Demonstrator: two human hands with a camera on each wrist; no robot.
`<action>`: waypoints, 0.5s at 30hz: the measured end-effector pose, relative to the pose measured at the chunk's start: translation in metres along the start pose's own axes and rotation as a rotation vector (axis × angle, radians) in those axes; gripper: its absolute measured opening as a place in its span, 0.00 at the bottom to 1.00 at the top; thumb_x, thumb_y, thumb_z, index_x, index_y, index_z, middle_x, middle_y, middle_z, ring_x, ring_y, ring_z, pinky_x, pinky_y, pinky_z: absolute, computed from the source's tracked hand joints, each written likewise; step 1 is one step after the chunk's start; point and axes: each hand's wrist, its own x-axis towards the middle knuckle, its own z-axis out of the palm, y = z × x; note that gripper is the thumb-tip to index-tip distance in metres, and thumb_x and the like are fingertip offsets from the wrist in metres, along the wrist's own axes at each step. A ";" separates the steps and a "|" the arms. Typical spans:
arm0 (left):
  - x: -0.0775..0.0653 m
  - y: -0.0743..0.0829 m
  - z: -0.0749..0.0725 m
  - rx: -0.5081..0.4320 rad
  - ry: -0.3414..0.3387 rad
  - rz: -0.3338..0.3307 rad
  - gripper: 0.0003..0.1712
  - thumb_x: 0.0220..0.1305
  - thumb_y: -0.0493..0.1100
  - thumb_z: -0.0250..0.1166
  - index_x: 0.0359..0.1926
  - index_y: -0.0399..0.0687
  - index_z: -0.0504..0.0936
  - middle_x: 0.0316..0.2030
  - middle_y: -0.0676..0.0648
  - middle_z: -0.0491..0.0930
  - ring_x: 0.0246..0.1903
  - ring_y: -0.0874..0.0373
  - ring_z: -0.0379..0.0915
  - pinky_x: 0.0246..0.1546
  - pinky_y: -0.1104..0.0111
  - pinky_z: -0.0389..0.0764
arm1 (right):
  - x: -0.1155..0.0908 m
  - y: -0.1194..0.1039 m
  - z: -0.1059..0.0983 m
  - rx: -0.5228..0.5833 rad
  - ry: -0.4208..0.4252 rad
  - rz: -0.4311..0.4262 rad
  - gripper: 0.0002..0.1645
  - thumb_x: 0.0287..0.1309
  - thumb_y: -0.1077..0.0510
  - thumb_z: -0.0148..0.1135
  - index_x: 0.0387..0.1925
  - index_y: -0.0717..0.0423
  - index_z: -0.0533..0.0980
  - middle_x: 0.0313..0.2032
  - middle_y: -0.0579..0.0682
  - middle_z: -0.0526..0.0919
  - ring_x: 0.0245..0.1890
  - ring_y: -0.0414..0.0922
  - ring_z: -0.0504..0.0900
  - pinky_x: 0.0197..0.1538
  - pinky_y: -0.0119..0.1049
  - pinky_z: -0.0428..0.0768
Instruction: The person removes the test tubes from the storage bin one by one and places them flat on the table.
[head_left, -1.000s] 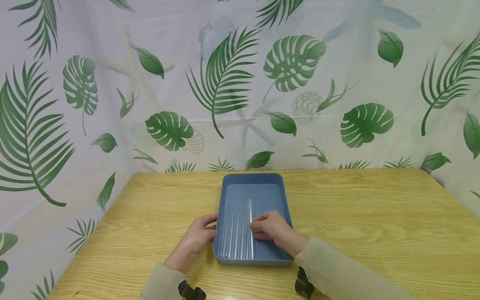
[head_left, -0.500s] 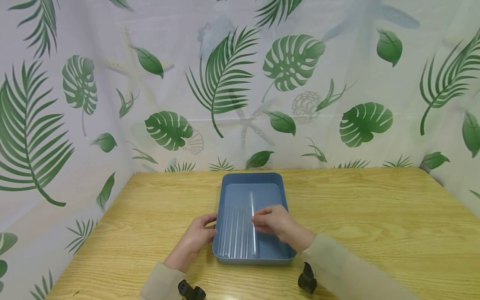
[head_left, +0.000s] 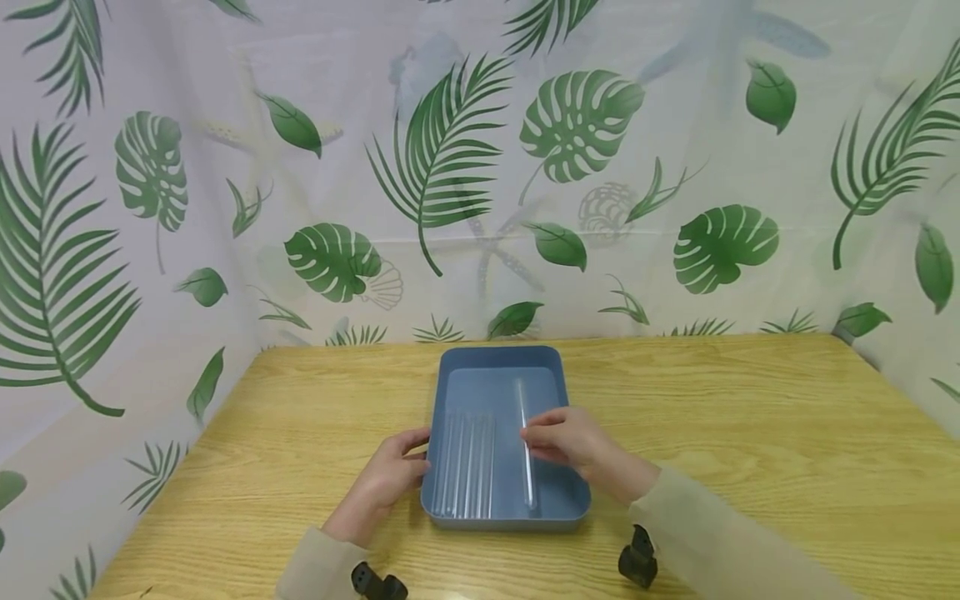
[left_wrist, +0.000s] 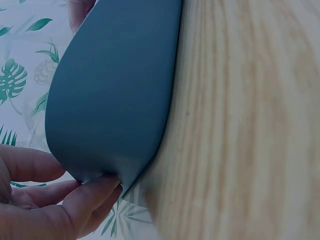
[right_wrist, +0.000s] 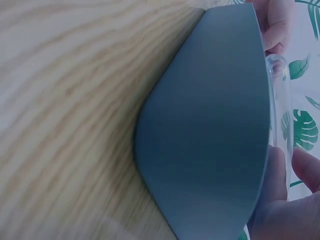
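Observation:
My right hand (head_left: 576, 443) pinches a clear test tube (head_left: 530, 483) between thumb and fingers, over the right half of a blue-grey rectangular tray (head_left: 502, 525). The tube's rounded end points towards me; in the right wrist view, the clear test tube (right_wrist: 281, 100) shows just past the tray's rim. Several more clear tubes (head_left: 467, 467) lie side by side in the tray's left part. My left hand (head_left: 386, 473) rests its fingertips against the tray's left outer side, as the left wrist view also shows at the wall (left_wrist: 110, 90).
The tray stands on a wood-grain table (head_left: 712, 433). A white cloth (head_left: 480, 167) printed with green leaves hangs behind and at the sides. A small black device (head_left: 637, 557) sits at the right wrist, another black device (head_left: 378, 582) at the left.
My right hand has moved to the right with the test tube, away from the row of other tubes. The left hand stays at the tray's side.

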 end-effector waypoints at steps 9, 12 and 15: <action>0.000 0.000 0.000 -0.013 -0.006 -0.004 0.28 0.54 0.22 0.45 0.59 0.24 0.57 0.57 0.29 0.59 0.53 0.39 0.61 0.46 0.58 0.73 | -0.005 -0.004 -0.017 -0.002 -0.005 -0.007 0.20 0.50 0.67 0.59 0.45 0.77 0.69 0.31 0.55 0.80 0.27 0.39 0.79 0.35 0.33 0.79; 0.000 -0.001 -0.001 -0.017 -0.008 -0.004 0.28 0.55 0.22 0.45 0.59 0.24 0.57 0.57 0.29 0.58 0.54 0.39 0.61 0.46 0.59 0.73 | -0.007 -0.007 -0.023 -0.016 0.001 -0.006 0.21 0.51 0.66 0.59 0.45 0.77 0.70 0.31 0.54 0.81 0.27 0.39 0.79 0.34 0.33 0.79; 0.000 -0.001 0.000 -0.019 -0.008 -0.004 0.28 0.55 0.22 0.45 0.59 0.24 0.57 0.57 0.29 0.58 0.54 0.39 0.61 0.46 0.59 0.73 | -0.010 -0.009 -0.029 -0.014 -0.004 -0.006 0.20 0.51 0.66 0.58 0.45 0.77 0.69 0.29 0.53 0.80 0.27 0.39 0.79 0.34 0.33 0.79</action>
